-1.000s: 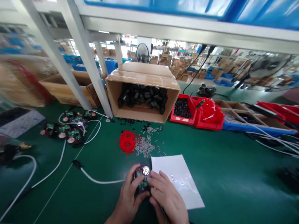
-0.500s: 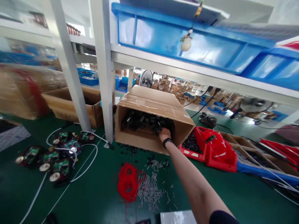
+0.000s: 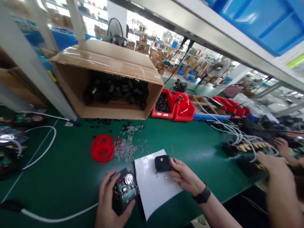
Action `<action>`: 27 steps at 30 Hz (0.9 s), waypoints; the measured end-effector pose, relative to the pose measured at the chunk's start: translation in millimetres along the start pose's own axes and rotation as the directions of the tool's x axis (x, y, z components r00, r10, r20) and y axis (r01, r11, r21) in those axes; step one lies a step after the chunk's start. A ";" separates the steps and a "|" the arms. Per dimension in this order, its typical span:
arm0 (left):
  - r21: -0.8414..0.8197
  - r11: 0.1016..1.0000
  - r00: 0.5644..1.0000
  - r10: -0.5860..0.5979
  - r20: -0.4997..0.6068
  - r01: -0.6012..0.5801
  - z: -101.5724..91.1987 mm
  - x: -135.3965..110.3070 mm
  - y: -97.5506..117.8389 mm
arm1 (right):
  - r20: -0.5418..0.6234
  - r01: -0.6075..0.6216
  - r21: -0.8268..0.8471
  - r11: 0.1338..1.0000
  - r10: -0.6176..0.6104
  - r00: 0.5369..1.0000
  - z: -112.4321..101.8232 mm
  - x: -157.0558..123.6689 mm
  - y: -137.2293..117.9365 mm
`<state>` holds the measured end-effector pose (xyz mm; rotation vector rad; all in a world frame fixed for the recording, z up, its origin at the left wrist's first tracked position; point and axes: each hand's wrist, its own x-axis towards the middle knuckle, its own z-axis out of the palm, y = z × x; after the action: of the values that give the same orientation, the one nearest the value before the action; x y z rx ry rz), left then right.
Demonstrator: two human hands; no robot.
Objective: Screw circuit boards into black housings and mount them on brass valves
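My left hand (image 3: 111, 199) is wrapped round a black housing (image 3: 125, 189) whose open face shows a green circuit board and a round silver part. A white cable (image 3: 59, 219) runs left from near that hand. In my right hand (image 3: 182, 174) is a black plastic cover (image 3: 162, 163), pinched at its right edge, with a light round spot on it. The cover is above a white sheet (image 3: 152, 193), where a few small shiny pieces (image 3: 157, 176) lie. The housing is at the sheet's left edge, apart from the cover.
A tipped cardboard box (image 3: 106, 112) holds black parts. Before it lie red thread (image 3: 102, 148) and small metal pins (image 3: 125, 148). Red bins (image 3: 182, 117) stand to its right. At far right, another person's hands (image 3: 268, 161) work among white cables (image 3: 239, 133). A shelf beam (image 3: 213, 34) crosses overhead.
My right hand has come out of the cardboard box and back to the white sheet, now holding a black cover. My left hand and the housing have come into view. The view has shifted right.
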<state>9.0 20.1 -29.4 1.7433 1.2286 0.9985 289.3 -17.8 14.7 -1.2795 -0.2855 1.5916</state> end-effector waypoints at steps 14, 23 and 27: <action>0.012 0.998 0.994 -0.063 0.084 0.062 -1.9 -6.8 6.3 | 0.209 0.264 -0.909 0.322 -0.196 0.958 19.7 -18.0 2.1; 0.055 0.998 0.997 -0.021 0.081 0.017 -4.5 -11.0 9.0 | 0.161 0.079 -0.978 -0.195 -0.458 0.874 35.4 -51.6 59.8; -0.030 0.998 0.994 -0.046 0.095 0.049 -6.2 -12.2 12.4 | 0.129 0.293 -0.927 0.235 -0.534 0.836 39.4 -48.8 56.2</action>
<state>5.1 6.3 -17.9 1.7085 1.1822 0.8940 221.0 -66.8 19.5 -1.9760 -1.4612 0.6803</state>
